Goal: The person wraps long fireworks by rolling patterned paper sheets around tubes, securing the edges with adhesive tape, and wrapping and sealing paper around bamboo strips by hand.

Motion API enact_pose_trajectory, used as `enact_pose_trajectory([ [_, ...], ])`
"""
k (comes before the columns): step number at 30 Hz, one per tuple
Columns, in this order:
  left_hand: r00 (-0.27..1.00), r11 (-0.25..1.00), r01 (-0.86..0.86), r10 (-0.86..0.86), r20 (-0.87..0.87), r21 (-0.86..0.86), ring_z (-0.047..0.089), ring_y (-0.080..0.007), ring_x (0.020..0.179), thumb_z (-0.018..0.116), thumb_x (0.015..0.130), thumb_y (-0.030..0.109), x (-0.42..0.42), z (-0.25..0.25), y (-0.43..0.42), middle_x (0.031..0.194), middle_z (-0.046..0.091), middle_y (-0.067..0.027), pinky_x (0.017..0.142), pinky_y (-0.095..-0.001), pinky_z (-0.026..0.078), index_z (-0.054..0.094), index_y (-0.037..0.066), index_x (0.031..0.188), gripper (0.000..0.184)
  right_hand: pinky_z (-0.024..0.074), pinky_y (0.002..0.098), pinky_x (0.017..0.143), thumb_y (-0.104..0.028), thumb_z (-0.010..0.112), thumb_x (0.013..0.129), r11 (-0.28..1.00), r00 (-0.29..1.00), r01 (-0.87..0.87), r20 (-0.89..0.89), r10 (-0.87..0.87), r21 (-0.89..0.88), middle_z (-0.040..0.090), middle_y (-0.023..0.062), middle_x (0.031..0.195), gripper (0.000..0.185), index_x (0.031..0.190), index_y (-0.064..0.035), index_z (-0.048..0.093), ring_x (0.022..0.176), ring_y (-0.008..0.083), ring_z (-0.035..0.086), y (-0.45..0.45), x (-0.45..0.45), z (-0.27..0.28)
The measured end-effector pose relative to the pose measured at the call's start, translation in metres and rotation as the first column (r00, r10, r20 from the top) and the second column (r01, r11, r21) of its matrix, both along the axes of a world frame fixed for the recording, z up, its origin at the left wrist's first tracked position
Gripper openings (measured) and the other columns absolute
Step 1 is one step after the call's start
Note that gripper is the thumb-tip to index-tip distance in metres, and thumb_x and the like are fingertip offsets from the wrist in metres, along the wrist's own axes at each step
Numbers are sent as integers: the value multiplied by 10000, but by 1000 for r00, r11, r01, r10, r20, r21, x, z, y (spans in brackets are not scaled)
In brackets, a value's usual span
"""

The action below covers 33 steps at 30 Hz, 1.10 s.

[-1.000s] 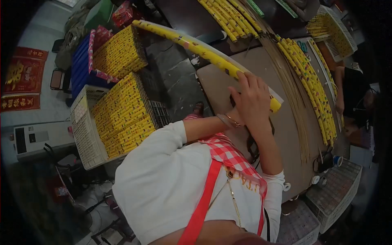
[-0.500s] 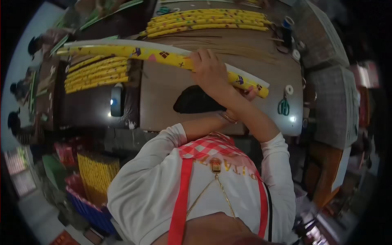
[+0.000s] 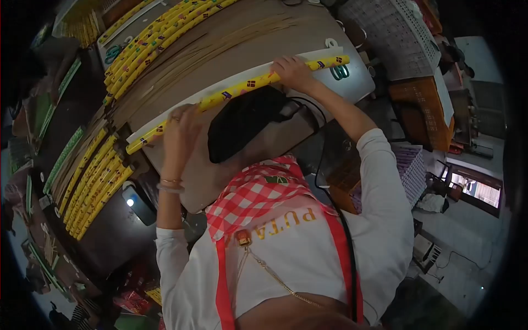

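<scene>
A long yellow patterned paper tube [image 3: 237, 90] lies slantwise over the table, with a strip of white paper [image 3: 212, 88] along its far side. My left hand [image 3: 181, 125] has its fingers curled over the tube toward its left end. Toward the right end, my right hand [image 3: 291, 72] rests with bent fingers over the tube. A crumpled black cloth or bag [image 3: 242, 124] lies on the near side of the tube, between my arms. Green-handled scissors [image 3: 340, 72] and a white tape roll [image 3: 330, 43] are close to the tube's right end.
Finished yellow tubes [image 3: 159, 47] lie at the far left of the table [image 3: 258, 140], near thin brown sticks [image 3: 220, 49]. More yellow tubes [image 3: 99, 187] and a dark device with a light [image 3: 138, 203] are on the left table. Grey woven crates [image 3: 385, 44] stand at right.
My arms have uncrossed; my left hand has moved to the tube's left part, my right hand stays toward its right end. The tube now slants down to the left, and the view has turned.
</scene>
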<state>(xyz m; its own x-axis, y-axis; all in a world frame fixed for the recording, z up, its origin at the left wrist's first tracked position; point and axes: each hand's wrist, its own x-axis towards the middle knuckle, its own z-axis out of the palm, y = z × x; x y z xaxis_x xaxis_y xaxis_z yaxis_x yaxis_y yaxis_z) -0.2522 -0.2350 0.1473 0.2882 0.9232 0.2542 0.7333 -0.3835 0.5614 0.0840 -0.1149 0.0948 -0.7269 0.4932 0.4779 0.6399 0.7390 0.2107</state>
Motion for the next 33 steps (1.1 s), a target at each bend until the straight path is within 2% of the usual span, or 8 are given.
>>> enact_pose_trajectory([
  [4,967,995,-79,63,-247,-57,534,-317,943,688,708,101,-60,-47,29,1059,549,-129,814,-399,433,527,53,1095,422,447,328,684,-183,605,692,996,998,-58,20,59,-71,521,37,837,172,817,-118,505,803,208,538,32,10,-32],
  [5,987,987,-59,36,-154,-146,524,-323,947,705,687,126,-69,-62,34,1094,529,-123,797,-406,435,532,54,1095,449,448,334,692,-184,610,688,995,998,-50,29,53,-90,521,38,843,183,823,-118,505,814,209,537,39,12,-40],
  [8,971,969,16,-74,-227,-246,526,-316,935,705,681,128,-66,-69,42,1090,530,-113,786,-403,441,540,55,1091,448,451,336,699,-190,625,674,987,994,-84,64,93,-134,522,39,859,204,825,-115,510,840,209,533,61,16,-55],
  [11,898,999,7,-22,-440,-36,530,-307,928,705,673,122,-56,-69,47,1054,542,-100,781,-396,449,537,59,1104,467,442,337,731,-163,634,689,963,998,-52,17,59,-265,515,50,851,186,828,-122,518,853,223,529,75,18,-72],
  [14,943,986,-50,-7,-334,-161,533,-302,929,689,682,107,-53,-86,53,1026,547,-105,780,-386,459,518,56,1097,452,440,345,745,-182,671,662,937,996,-74,15,84,-340,509,51,869,250,851,-122,519,867,227,524,84,25,-85],
  [20,912,971,-102,4,-410,-218,546,-320,907,624,698,65,-46,-111,47,972,552,-142,749,-389,483,505,47,1022,345,431,360,767,-219,700,659,834,988,-121,17,154,-538,504,54,908,318,890,-118,507,895,249,513,93,26,-78],
  [25,876,953,-173,33,-482,-249,556,-322,887,576,722,45,-42,-115,46,946,565,-143,733,-390,490,491,35,999,289,417,360,796,-266,714,685,618,988,-63,37,149,-783,499,72,957,350,915,-114,498,954,274,490,91,26,-71],
  [33,880,931,-282,155,-449,-231,556,-320,935,641,726,83,-33,-125,30,1013,563,-135,733,-398,485,502,41,997,308,416,403,828,-134,632,744,591,998,43,60,8,-805,487,87,1034,287,999,-109,502,989,306,483,64,31,-54],
])
